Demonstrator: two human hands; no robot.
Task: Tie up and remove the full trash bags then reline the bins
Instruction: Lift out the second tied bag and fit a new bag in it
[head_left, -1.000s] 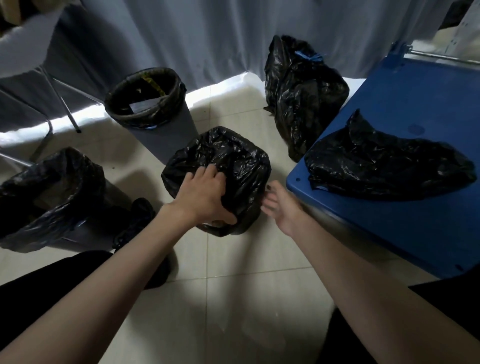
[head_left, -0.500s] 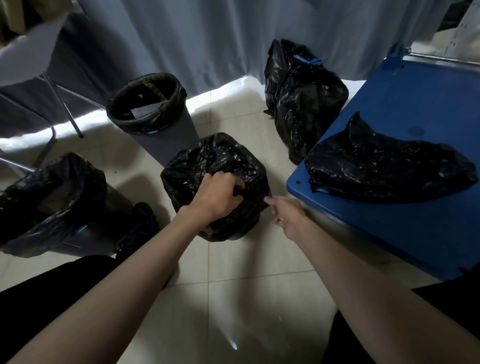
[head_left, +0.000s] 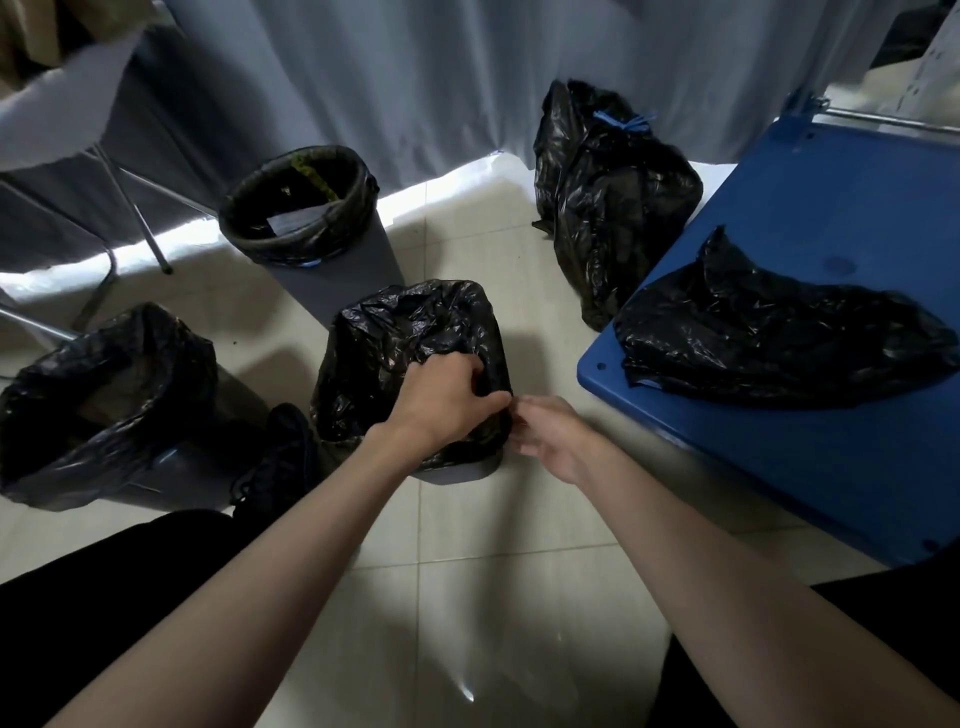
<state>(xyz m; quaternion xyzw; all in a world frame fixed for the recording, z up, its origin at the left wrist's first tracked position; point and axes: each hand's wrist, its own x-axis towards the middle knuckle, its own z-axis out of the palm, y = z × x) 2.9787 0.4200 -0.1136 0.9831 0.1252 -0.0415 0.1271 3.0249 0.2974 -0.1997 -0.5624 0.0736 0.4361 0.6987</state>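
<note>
While the middle bin (head_left: 457, 470) stands on the floor tiles (head_left: 519, 597) beside the blue platform (head_left: 831, 441), its black liner (head_left: 395, 338) is gripped at the near rim by the left hand (head_left: 441, 402). The same edge is touched by the right hand (head_left: 550, 434); whether it is pinched cannot be told.

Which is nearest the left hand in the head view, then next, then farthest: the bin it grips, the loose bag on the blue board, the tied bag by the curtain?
1. Bin, liner gripped by the left hand.
2. Loose bag, right, on the board.
3. Tied bag, far right, by the curtain.
</note>
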